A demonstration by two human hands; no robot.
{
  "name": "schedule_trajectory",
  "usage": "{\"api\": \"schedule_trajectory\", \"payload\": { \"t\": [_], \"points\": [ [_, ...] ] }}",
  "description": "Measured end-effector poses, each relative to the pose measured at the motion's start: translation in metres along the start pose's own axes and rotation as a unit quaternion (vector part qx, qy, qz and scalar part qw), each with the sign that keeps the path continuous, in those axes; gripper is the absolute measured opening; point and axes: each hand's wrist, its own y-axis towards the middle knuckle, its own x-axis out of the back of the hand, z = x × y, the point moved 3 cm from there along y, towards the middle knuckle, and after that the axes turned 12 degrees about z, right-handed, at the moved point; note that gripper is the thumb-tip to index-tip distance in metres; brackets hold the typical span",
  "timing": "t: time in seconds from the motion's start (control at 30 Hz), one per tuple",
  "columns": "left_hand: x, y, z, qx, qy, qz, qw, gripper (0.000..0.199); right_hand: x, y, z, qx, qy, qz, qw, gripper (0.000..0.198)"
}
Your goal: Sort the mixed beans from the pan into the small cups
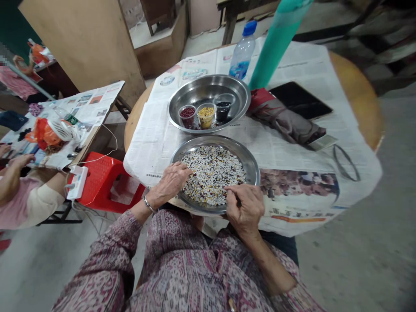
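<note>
A steel basin (255,167) close to my body holds mixed white grains (208,167) with black, yellow and dark red beans among them. My left hand (173,180) rests over its left rim, thumb and fingertips pressed together at the edge of the grains. At the lower right rim, my right hand (246,208) is curled in, thumb and index finger pinched over the grains. What either pinch holds is too small to make out. Behind stands a second steel basin (208,84) with three clear cups: dark red beans (187,116), yellow kernels (206,113) and black beans (222,108).
Newspaper (286,147) covers the round table. Toward the back stand a water bottle (243,52) and a tall green cylinder (277,43). A folded umbrella (286,117) and a black tablet-like slab (300,99) lie right. Left are a red stool (104,182) and a seated person's arm.
</note>
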Motion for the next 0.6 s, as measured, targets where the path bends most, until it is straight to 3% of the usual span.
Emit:
{"api": "schedule_trajectory", "payload": {
  "t": [0.17, 0.4, 0.6],
  "points": [
    [-0.003, -0.001, 0.003, -0.011, -0.016, -0.004, 1.0, 0.02, 0.0, -0.002, -0.001, 0.004, 0.007, 0.003, 1.0, 0.015],
    [-0.014, -0.006, 0.013, -0.021, -0.125, -0.106, 0.986, 0.021, 0.0, -0.004, -0.003, -0.01, 0.005, 0.012, 1.0, 0.015],
    [-0.001, -0.003, 0.004, -0.002, -0.209, -0.151, 0.966, 0.017, 0.0, -0.004, -0.003, -0.017, 0.01, 0.012, 1.0, 0.016]
  ]
}}
